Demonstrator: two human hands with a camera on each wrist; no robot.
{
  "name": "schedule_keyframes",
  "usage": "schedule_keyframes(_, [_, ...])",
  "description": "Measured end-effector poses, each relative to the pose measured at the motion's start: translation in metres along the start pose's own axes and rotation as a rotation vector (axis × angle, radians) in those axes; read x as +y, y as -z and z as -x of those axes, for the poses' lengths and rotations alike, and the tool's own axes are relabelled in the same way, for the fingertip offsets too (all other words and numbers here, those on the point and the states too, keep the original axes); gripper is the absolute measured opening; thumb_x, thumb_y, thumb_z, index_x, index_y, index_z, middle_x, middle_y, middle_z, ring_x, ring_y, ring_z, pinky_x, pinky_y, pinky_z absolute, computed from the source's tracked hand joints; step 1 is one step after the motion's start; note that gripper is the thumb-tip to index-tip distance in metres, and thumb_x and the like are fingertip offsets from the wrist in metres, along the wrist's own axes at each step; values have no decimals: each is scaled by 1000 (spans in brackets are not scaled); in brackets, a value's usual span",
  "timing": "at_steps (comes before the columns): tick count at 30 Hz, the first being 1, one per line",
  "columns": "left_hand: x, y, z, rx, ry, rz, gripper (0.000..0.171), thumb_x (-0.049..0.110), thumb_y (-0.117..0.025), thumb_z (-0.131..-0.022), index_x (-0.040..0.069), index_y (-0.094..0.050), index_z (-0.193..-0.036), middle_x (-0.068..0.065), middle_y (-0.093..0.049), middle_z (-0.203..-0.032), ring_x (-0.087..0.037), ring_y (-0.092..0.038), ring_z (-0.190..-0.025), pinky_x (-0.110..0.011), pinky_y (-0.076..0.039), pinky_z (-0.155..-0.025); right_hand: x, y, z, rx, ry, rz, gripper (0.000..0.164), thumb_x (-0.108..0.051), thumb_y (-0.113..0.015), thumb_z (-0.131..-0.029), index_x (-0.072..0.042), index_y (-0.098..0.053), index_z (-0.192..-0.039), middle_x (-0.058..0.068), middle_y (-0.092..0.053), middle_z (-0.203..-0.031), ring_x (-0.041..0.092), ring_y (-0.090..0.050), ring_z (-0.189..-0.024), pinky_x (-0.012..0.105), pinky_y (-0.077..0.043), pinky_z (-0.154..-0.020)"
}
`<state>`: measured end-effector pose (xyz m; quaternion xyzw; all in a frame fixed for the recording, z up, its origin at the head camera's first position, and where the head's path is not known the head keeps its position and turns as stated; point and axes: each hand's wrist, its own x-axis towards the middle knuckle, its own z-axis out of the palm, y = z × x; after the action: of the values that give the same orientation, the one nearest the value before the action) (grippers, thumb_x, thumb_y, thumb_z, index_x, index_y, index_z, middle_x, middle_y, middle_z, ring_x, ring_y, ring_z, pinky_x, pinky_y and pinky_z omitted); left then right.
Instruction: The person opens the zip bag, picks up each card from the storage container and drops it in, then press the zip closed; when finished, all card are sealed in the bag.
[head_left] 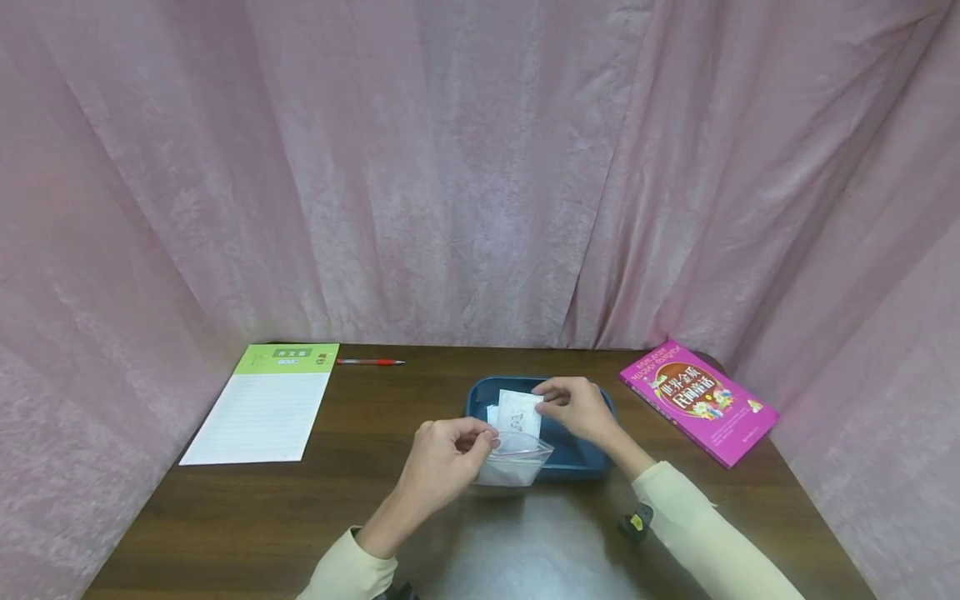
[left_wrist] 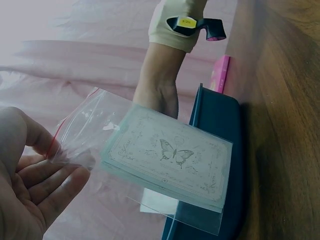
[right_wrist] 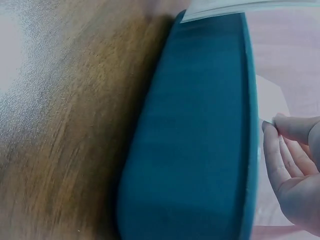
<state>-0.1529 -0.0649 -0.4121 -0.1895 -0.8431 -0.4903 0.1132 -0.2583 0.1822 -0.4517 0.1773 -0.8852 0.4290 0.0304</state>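
My left hand [head_left: 444,460] pinches the top edge of a clear zip bag [head_left: 517,471] with a red seal line. Inside the bag, a stack of pale cards [left_wrist: 170,155] shows a butterfly and a fine decorative border in the left wrist view. My right hand [head_left: 579,408] pinches the corner of a white card [head_left: 520,410] with a butterfly print, between thumb and fingertips. That card stands upright behind the bag's mouth, its lower part overlapped by the bag. Both hands are over a blue tray [head_left: 573,454], where another white piece peeks out left of the card.
At the left lies a lined writing pad [head_left: 255,417] with a green header, and a red pen [head_left: 371,362] beside it. A pink book [head_left: 701,404] lies right of the tray. Pink curtains [head_left: 450,167] hang behind the brown wooden table [head_left: 300,525].
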Motion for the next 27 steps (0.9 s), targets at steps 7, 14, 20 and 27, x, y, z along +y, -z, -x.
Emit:
schedule_keyframes(7, [-1,-2,0,-9,6,5,12,9,-68,-93,9,-80,-92,2,-78,-84,-1,-67,-68,-22,-56,-63,-15,11,9,63,59,20,16,-8,-81,-85,-10,-79,-101,6,-78,-91,18,-75,-82,34,-60,-71])
schedule_keyframes(14, [-1,-2,0,-20,17,11,12,10,-68,-94,8,-80,-94,2,-78,-85,-2,-66,-68,-23,-56,-63,-33,25,18,97,77,9,17,-10,-82,-86,-13,-79,-102,2,-78,-90,14,-73,-79,30,-59,-68])
schedule_keyframes(20, [1,-1,-2,-12,17,6,11,10,-70,-93,7,-80,-95,1,-78,-85,-3,-66,-68,-22,-56,-64,-51,38,24,123,116,5,17,-11,-82,-85,-12,-79,-102,0,-78,-88,10,-70,-72,27,-56,-62])
schedule_keyframes(27, [2,-2,-2,-3,17,5,10,11,-70,-92,9,-80,-93,2,-78,-85,-2,-66,-68,-22,-56,-64,-76,54,36,155,182,-41,19,-11,-83,-85,-12,-79,-103,0,-78,-91,12,-69,-71,28,-56,-61])
